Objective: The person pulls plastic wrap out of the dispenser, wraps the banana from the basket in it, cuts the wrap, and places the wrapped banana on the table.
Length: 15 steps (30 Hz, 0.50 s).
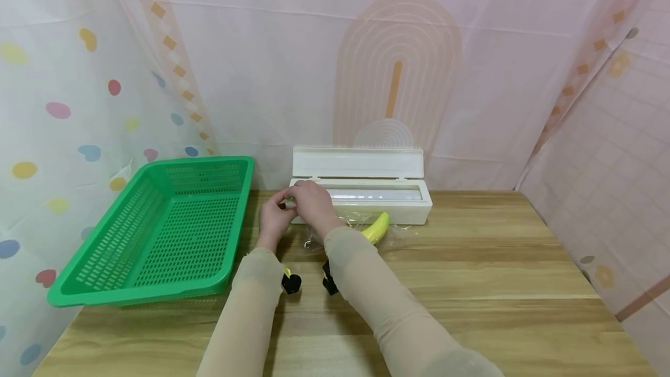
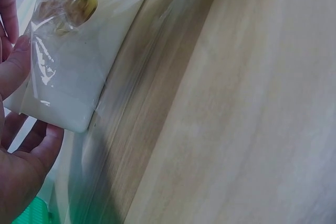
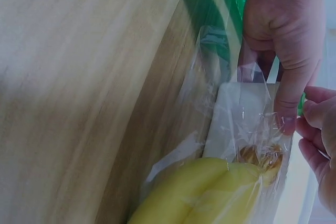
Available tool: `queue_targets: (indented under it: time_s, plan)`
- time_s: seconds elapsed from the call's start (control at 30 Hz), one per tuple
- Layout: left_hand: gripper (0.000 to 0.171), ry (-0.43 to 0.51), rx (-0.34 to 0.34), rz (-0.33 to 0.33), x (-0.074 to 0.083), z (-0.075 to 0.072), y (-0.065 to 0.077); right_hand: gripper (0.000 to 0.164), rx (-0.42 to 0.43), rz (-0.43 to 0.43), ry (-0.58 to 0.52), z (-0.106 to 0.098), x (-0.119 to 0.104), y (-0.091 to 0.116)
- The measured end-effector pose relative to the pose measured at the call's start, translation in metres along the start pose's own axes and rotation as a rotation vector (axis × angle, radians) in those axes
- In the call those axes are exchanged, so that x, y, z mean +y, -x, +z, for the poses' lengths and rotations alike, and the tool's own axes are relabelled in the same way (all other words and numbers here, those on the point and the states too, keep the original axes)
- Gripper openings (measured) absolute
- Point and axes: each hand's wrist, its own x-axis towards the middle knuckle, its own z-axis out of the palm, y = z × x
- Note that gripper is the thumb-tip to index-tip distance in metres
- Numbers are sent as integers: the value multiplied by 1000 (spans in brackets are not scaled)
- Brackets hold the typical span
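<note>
A white cling film dispenser (image 1: 387, 214) stands at the back with its lid raised. My left hand (image 1: 274, 220) holds its left end, thumb on the top edge and fingers around the end, as the right wrist view shows. My right hand (image 1: 314, 202) is beside that thumb, its fingertips pinching a small green piece (image 3: 302, 103) at the dispenser's edge; its shape is mostly hidden. Clear film (image 3: 178, 156) hangs over the dispenser's front. Yellow bananas (image 3: 199, 192) lie in the film, their brown stem end (image 2: 68, 3) against the dispenser. My right forearm partly covers them in the head view.
A large green plastic basket (image 1: 243, 214) stands to the left on the wooden table (image 1: 497, 284). Behind the table hangs a patterned curtain (image 1: 282, 74). Black wrist-camera parts (image 1: 291, 284) show beneath the forearms.
</note>
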Motion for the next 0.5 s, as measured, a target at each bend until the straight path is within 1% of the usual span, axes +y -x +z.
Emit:
queue_targets:
  time_s: [0.1,0.23,0.5]
  plan:
    - [52,-2,6,17,-1,1,-1,35,5,-4,1,-1,1,-1]
    - [52,-2,10,19,-1,2,-1,34,1,-18,10,-2,3,-2]
    - [50,-17,8,12,1,5,0,26,-1,-100,96,-6,6,-2]
